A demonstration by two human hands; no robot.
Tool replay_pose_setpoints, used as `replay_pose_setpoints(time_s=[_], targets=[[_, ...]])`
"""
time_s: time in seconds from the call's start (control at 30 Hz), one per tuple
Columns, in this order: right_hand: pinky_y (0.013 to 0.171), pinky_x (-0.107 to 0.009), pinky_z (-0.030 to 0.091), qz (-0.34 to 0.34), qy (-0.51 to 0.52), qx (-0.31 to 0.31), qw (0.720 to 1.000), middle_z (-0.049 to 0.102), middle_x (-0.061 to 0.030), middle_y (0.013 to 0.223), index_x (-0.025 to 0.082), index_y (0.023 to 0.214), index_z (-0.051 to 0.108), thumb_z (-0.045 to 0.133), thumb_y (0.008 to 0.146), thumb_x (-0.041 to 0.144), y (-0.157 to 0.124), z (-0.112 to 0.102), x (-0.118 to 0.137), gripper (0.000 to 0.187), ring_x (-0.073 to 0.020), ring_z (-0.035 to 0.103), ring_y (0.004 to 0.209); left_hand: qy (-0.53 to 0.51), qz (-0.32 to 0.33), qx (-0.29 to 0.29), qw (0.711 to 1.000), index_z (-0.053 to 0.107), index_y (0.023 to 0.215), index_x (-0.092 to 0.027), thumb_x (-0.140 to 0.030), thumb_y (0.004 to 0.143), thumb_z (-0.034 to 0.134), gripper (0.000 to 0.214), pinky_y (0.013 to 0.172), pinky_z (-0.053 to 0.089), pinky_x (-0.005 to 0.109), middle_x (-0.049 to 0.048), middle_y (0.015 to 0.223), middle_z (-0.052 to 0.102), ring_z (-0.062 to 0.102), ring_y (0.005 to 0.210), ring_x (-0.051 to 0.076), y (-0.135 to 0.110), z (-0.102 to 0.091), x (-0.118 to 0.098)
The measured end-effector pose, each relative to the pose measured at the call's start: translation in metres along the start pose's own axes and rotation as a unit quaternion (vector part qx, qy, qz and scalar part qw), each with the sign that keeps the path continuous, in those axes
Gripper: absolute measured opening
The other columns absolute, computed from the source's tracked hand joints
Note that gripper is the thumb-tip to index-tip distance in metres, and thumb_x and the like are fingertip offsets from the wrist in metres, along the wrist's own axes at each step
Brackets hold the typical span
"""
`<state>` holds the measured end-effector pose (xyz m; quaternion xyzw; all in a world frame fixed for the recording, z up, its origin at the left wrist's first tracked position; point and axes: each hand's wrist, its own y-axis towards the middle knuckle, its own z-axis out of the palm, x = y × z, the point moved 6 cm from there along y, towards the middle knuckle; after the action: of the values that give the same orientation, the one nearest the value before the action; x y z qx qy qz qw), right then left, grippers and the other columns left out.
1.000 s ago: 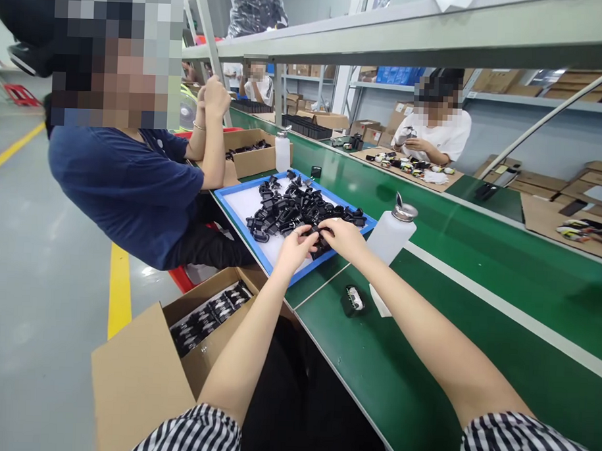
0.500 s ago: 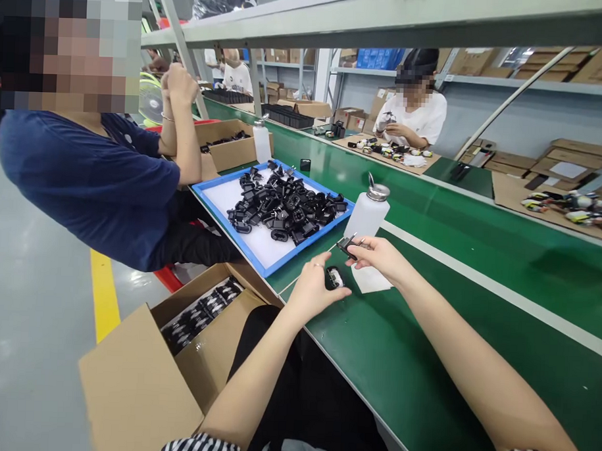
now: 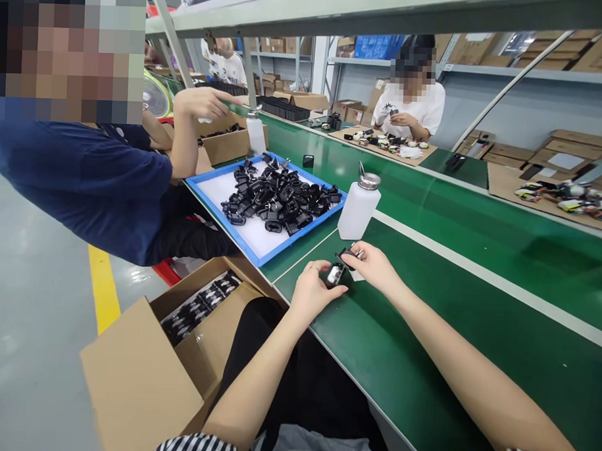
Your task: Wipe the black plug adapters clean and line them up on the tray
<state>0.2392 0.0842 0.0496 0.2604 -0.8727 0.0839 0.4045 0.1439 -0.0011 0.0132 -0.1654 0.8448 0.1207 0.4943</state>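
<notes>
Near the worktop (image 3: pixel 427 302) edge, a case (image 3: pixel 335 274) is gripped by the left hand (image 3: pixel 314 293), a plug (image 3: pixel 348 254) by the right hand (image 3: pixel 377 267). They are held close together, not joined. Many plugs (image 3: pixel 277 198) are left in the tray (image 3: pixel 216 189).

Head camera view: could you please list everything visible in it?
Belt: one, green, running across.
Tray: one, blue-rimmed, on the belt's near edge.
Plug parts: a pile, black, in the tray.
Bottles: two, white, one right of the tray, one behind it.
Cardboard boxes: many, brown; one open on the floor at left, others on shelves.
Co-workers: three; dark blue shirt by the tray, two white shirts farther off.
Left hand: one, holds a small black piece.
Right hand: one, holds a black pronged part.
</notes>
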Motion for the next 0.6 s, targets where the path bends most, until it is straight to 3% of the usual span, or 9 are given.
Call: replay_pose_setpoints(time_s=[0.2,0.3,0.4,0.6], targets=[[0.054,-0.024,0.038,-0.029,-0.147,-0.034,0.988,0.058,-0.0021,0.071,0.02,0.078,0.046,0.046,0.066,0.03,-0.017,0.005,0.013,0.016,-0.016,0.053,0.062,-0.124,-0.03,0.028,0.991,0.04,0.104,-0.015,-0.024,0.051,0.065,0.059,0.048,0.04,0.02,0.0076,0.103,0.044,0.047,0.044,0.002,0.0,0.013,0.004],[0.051,-0.024,0.037,-0.034,-0.21,-0.033,0.977,0.058,-0.0031,0.07,0.02,0.082,0.045,0.044,0.068,0.03,-0.02,0.007,0.015,0.017,-0.0174,0.054,0.06,-0.119,-0.046,0.048,0.991,0.042,0.1,-0.015,-0.024,0.052,0.063,0.053,0.046,0.038,0.019,-0.0005,0.073,0.054,0.046,0.042,0.005,0.001,0.018,0.004],[0.048,-0.023,0.036,-0.046,-0.235,-0.025,0.97,0.058,-0.0032,0.071,0.02,0.084,0.043,0.044,0.069,0.03,-0.022,0.008,0.015,0.018,-0.017,0.054,0.058,-0.09,-0.038,0.036,0.995,0.043,0.096,-0.016,-0.025,0.051,0.063,0.051,0.047,0.037,0.02,-0.0071,0.052,0.048,0.045,0.042,0.007,0.002,0.016,0.001],[0.046,-0.023,0.035,-0.059,-0.275,-0.007,0.96,0.058,-0.0036,0.07,0.02,0.088,0.041,0.041,0.072,0.032,-0.023,0.01,0.015,0.021,-0.0179,0.054,0.058,-0.08,-0.006,0.018,0.997,0.043,0.095,-0.019,-0.023,0.05,0.061,0.048,0.048,0.038,0.02,-0.0021,0.075,0.056,0.046,0.046,0.006,0.003,0.016,-0.005]])
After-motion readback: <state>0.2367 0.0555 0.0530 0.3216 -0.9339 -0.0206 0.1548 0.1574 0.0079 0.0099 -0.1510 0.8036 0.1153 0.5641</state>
